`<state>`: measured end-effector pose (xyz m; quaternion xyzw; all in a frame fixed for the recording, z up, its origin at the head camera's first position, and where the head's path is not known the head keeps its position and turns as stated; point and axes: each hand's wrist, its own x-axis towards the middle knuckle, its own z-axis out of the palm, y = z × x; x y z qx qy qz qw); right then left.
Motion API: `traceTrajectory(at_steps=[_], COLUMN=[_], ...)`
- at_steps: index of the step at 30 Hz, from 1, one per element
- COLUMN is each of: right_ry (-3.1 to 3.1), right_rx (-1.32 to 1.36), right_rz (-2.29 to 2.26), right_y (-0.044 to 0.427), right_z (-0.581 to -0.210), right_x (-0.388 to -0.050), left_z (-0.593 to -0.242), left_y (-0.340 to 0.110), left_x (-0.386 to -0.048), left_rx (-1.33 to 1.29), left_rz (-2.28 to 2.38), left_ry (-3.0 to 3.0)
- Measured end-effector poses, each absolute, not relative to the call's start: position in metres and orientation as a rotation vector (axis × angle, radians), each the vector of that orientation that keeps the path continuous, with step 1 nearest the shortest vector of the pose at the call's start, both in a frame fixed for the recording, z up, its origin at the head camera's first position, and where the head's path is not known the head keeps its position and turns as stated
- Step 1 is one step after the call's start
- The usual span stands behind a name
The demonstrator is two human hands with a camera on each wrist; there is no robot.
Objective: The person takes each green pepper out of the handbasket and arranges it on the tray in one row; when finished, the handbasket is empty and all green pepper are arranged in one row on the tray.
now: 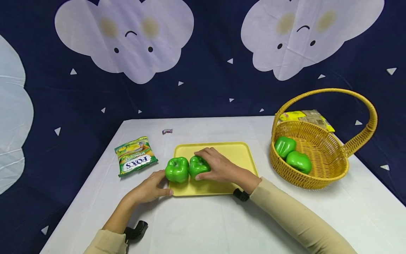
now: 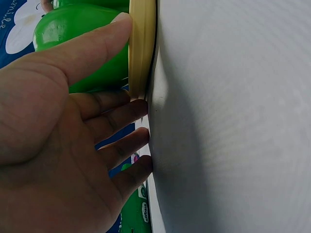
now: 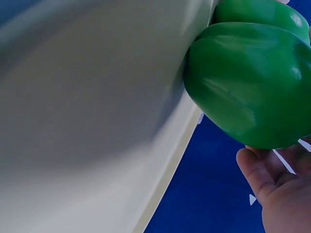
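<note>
Two green bell peppers stand side by side on the yellow tray [image 1: 222,187], one at its left end [image 1: 177,170], the other pepper [image 1: 198,166] just right of it. My right hand [image 1: 222,167] curls its fingers and thumb round the right pepper; in the right wrist view the fingers of that hand [image 3: 286,189] lie against the pepper [image 3: 248,82]. My left hand [image 1: 150,187] is at the tray's left edge beside the left pepper, fingers extended. The left wrist view shows the left hand [image 2: 73,131] with its thumb by the tray rim [image 2: 141,48] and the pepper [image 2: 82,29].
At the right stands a wicker basket [image 1: 323,151] with a tall handle, holding two green peppers [image 1: 299,162]. A yellow packet [image 1: 306,117] lies behind it. To the left are a green Fox's bag [image 1: 135,156] and a small purple wrapped sweet [image 1: 167,131].
</note>
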<state>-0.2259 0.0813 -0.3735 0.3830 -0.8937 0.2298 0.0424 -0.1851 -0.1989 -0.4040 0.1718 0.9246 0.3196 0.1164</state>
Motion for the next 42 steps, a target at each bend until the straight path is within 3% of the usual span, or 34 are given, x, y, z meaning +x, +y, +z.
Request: traceTrajectory(at_steps=[22,42], right_ry=[-2.634,-2.428], right_rx=[1.133,0.976], right_rz=[0.746,0.756], right_y=[0.099,0.175], right_z=[-0.361,-0.317], right_x=[-0.225,-0.217], left_z=[-0.403,-0.404], left_y=[-0.199,-0.199], left_x=[-0.184,-0.185], left_rx=[0.520,0.480], left_rz=[0.929,0.958], left_ry=[2.710,2.689])
